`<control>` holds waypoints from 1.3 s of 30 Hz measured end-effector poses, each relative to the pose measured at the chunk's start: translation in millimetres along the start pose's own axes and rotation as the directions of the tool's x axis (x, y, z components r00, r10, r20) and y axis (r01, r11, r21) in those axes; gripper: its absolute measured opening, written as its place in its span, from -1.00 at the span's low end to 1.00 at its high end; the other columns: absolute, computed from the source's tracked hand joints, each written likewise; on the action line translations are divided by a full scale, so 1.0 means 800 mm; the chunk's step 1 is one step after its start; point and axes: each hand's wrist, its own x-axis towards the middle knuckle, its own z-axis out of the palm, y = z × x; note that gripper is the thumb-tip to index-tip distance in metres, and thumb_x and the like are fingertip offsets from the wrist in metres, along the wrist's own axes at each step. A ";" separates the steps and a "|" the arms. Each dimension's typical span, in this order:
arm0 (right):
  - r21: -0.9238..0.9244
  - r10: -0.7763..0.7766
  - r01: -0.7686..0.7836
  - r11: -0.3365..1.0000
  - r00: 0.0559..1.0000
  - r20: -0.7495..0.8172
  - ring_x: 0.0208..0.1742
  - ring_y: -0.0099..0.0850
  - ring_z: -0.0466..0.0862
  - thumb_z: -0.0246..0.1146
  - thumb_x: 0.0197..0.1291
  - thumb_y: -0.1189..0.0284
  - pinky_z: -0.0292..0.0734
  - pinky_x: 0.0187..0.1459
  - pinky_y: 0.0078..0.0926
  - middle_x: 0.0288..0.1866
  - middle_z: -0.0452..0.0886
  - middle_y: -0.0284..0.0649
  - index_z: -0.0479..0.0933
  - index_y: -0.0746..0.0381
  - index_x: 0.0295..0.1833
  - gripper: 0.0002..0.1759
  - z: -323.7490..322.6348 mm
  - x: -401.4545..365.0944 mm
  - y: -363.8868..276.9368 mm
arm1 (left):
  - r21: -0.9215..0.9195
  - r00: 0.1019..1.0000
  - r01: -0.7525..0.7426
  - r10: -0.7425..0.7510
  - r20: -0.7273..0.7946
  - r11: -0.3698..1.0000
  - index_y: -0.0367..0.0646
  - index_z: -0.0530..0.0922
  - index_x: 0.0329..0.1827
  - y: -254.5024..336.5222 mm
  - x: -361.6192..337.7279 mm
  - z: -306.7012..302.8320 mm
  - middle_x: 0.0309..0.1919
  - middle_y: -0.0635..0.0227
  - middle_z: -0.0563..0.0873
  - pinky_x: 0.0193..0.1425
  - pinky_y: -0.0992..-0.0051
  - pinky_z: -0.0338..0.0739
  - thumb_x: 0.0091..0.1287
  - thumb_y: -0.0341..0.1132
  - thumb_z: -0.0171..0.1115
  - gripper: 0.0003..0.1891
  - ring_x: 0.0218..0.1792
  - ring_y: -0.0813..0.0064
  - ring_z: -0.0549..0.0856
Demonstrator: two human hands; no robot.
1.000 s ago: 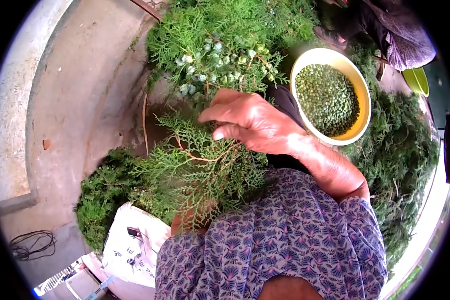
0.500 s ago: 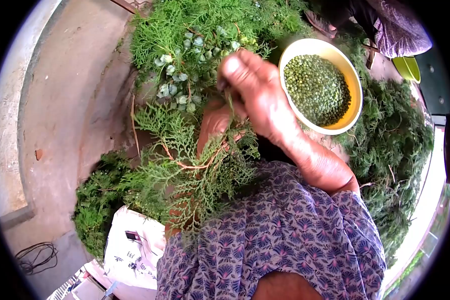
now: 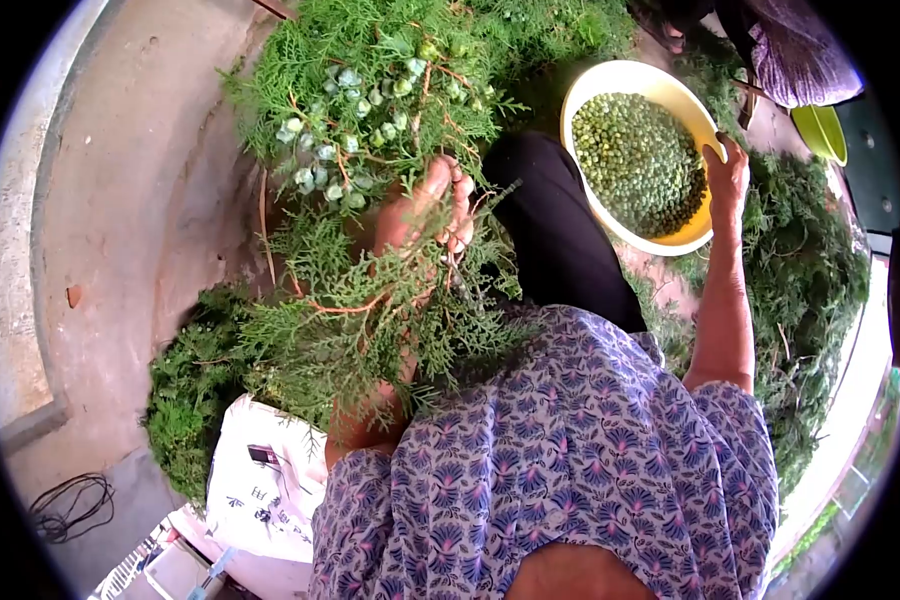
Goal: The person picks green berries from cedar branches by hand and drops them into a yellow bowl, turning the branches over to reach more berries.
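Note:
My left hand [image 3: 435, 205] is closed around the stem of a leafy green branch [image 3: 370, 300], whose sprays hang over the forearm. Just beyond it, pale blue-green cones [image 3: 340, 150] cluster on the larger heap of branches [image 3: 310, 60]. At the right rim of a yellow bowl [image 3: 705, 225], my right hand [image 3: 727, 175] has its fingers over the edge, with the thumb side toward the inside. Small round green cones [image 3: 635, 165] fill much of the bowl.
Cut greenery lies at the right [image 3: 795, 290] and lower left [image 3: 195, 390]. A white sack [image 3: 260, 500] is near a coiled cable [image 3: 75, 508]. Another person's patterned clothing [image 3: 805, 50] shows at the top right, above a lime-green container [image 3: 820, 133].
My right hand has moved from beside my left hand to the bowl's right rim. The bowl has shifted slightly upward. My left hand still holds the branch.

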 end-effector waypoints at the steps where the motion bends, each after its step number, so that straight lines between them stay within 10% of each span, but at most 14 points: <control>1: -0.005 0.022 -0.022 1.000 0.999 -0.032 -0.02 -0.28 0.56 0.21 0.13 0.30 0.46 0.03 -0.31 -0.02 0.56 -0.06 0.50 0.21 0.10 -0.59 -0.007 -0.007 -0.012 | 0.092 0.980 -0.037 0.019 0.198 0.995 -0.06 0.31 -0.02 0.005 0.009 -0.005 -0.15 0.33 0.50 -0.35 0.42 0.56 0.46 -0.02 -0.31 -0.65 -0.46 0.44 0.54; 2: -0.007 0.025 -0.026 1.000 0.999 -0.029 -0.02 -0.28 0.56 0.21 0.13 0.30 0.46 0.03 -0.31 -0.02 0.56 -0.06 0.50 0.21 0.10 -0.59 -0.012 -0.015 -0.027 | 0.173 0.922 -0.090 0.016 0.387 0.981 -0.06 0.32 0.02 0.009 0.017 -0.010 -0.15 0.32 0.49 -0.32 0.41 0.56 0.47 -0.03 -0.33 -0.65 -0.44 0.45 0.53; 3: 0.148 0.020 -0.024 0.989 0.999 0.030 -0.06 -0.30 0.58 0.20 0.15 0.34 0.48 0.00 -0.35 -0.05 0.58 -0.06 0.51 0.22 0.08 -0.63 -0.023 -0.028 -0.063 | -0.012 0.996 -0.092 0.092 0.007 0.996 -0.11 0.36 0.08 -0.004 -0.001 0.008 -0.21 0.29 0.51 -0.31 0.35 0.56 0.47 -0.03 -0.34 -0.59 -0.49 0.45 0.52; 7: 0.569 -0.283 0.146 0.809 0.946 0.159 -0.21 -0.37 0.63 0.23 0.13 0.47 0.52 -0.13 -0.48 -0.16 0.64 -0.11 0.57 0.25 -0.03 -0.74 -0.022 -0.086 -0.162 | -0.056 0.981 -0.169 0.174 0.091 0.984 -0.19 0.41 0.02 -0.004 0.006 0.007 -0.23 0.11 0.53 -0.21 0.28 0.56 0.50 -0.07 -0.40 -0.55 -0.42 0.31 0.60; 10: 0.650 -0.517 0.149 0.745 0.744 0.423 -0.13 -0.34 0.61 0.21 0.16 0.51 0.51 -0.07 -0.49 -0.22 0.61 -0.19 0.54 0.30 -0.04 -0.76 -0.058 -0.137 -0.245 | 0.040 0.987 -0.087 0.081 0.136 0.995 -0.18 0.31 0.12 0.012 -0.001 -0.007 -0.10 0.11 0.49 -0.05 0.24 0.57 0.23 -0.29 0.28 -0.54 -0.23 0.29 0.62; 11: 0.770 -0.531 -0.054 0.636 0.693 0.488 -0.17 -0.32 0.60 0.28 0.13 0.37 0.49 -0.13 -0.44 -0.26 0.57 -0.18 0.53 0.31 -0.06 -0.70 -0.052 -0.156 -0.256 | 0.123 0.874 -0.137 0.062 0.481 0.983 -0.19 0.27 0.16 0.020 0.025 -0.022 -0.07 0.12 0.50 -0.05 0.25 0.56 0.12 -0.31 0.39 -0.41 -0.14 0.32 0.60; 12: 0.817 -0.680 0.149 0.557 0.646 0.346 -0.18 -0.30 0.59 0.30 0.10 0.22 0.48 -0.18 -0.38 -0.18 0.54 -0.10 0.47 0.32 0.03 -0.52 -0.052 -0.165 -0.268 | 0.208 0.918 -0.185 0.093 0.385 0.961 -0.20 0.24 0.19 0.022 0.009 -0.019 0.01 0.10 0.47 0.05 0.25 0.53 0.28 -0.20 0.22 -0.49 -0.06 0.31 0.56; 14: 0.787 -0.741 0.179 0.591 0.507 0.441 -0.20 -0.23 0.59 0.33 -0.01 0.06 0.49 -0.17 -0.36 -0.05 0.50 0.02 0.25 0.36 0.26 -0.17 -0.045 -0.186 -0.280 | 0.696 0.876 0.242 0.157 -0.457 0.676 -0.20 0.21 0.25 0.041 -0.008 0.057 0.07 0.11 0.46 0.15 0.24 0.45 0.35 -0.14 0.09 -0.49 0.02 0.32 0.51; 16: 0.847 -0.757 0.089 0.524 0.504 0.415 0.03 0.05 0.52 0.28 -0.04 -0.06 0.45 0.03 -0.22 -0.02 0.46 0.20 0.20 0.47 0.24 -0.06 -0.041 -0.208 -0.292 | 0.803 0.724 0.331 0.413 -0.553 0.495 -0.18 0.39 -0.07 0.041 0.001 0.077 -0.32 0.21 0.66 -0.17 0.47 0.51 0.34 -0.29 0.06 -0.80 -0.31 0.46 0.61; 20: 0.796 -0.724 -0.092 0.598 0.366 0.585 0.14 0.00 0.47 0.34 0.01 0.16 0.42 0.08 -0.27 0.09 0.44 0.22 0.20 0.47 0.25 -0.17 -0.054 -0.206 -0.313 | 0.894 0.853 -0.073 0.492 -0.173 0.441 -0.28 0.38 0.02 0.040 0.004 0.072 -0.32 0.17 0.64 -0.18 0.47 0.48 0.32 -0.32 0.07 -0.71 -0.34 0.45 0.60; 26: 0.866 -0.717 0.143 0.479 0.633 0.292 0.05 -0.03 0.55 0.37 -0.05 0.45 0.50 -0.01 -0.36 0.04 0.51 0.10 0.38 0.39 0.13 -0.41 -0.032 -0.216 -0.325 | 0.944 0.612 0.318 0.741 -0.277 0.089 -0.27 0.37 0.09 0.049 0.019 0.121 -0.38 0.26 0.62 -0.30 0.50 0.46 0.28 -0.17 0.19 -0.56 -0.44 0.51 0.57; 29: 0.884 -0.694 0.085 0.460 0.655 0.298 0.04 -0.04 0.55 0.38 -0.04 0.43 0.51 -0.01 -0.35 0.00 0.53 0.07 0.39 0.34 0.14 -0.42 -0.024 -0.223 -0.335 | 0.869 0.143 0.433 0.933 -0.329 0.240 -0.23 0.48 -0.17 0.062 0.013 0.108 -0.54 0.46 0.56 -0.57 0.59 0.35 0.23 -0.06 0.26 -0.62 -0.60 0.64 0.47; 33: 0.916 -0.703 0.144 0.376 0.688 0.181 0.02 0.02 0.54 0.37 -0.01 0.37 0.50 -0.03 -0.30 -0.03 0.52 0.09 0.37 0.33 0.15 -0.40 0.000 -0.239 -0.348 | 0.812 0.456 -0.051 0.737 -0.499 0.581 -0.24 0.51 -0.14 0.087 -0.001 0.113 -0.30 0.26 0.67 -0.16 0.50 0.50 0.25 -0.42 0.21 -0.84 -0.24 0.52 0.64; 39: 0.904 -0.829 0.208 0.374 0.511 0.226 -0.07 0.06 0.54 0.30 0.07 0.36 0.50 -0.09 -0.22 -0.10 0.52 0.07 0.35 0.36 0.14 -0.45 -0.007 -0.235 -0.353 | 0.834 0.717 0.022 0.573 -0.397 0.551 -0.29 0.43 -0.12 0.098 -0.012 0.130 -0.17 0.18 0.65 -0.14 0.47 0.54 0.19 -0.54 0.13 -0.80 -0.23 0.48 0.65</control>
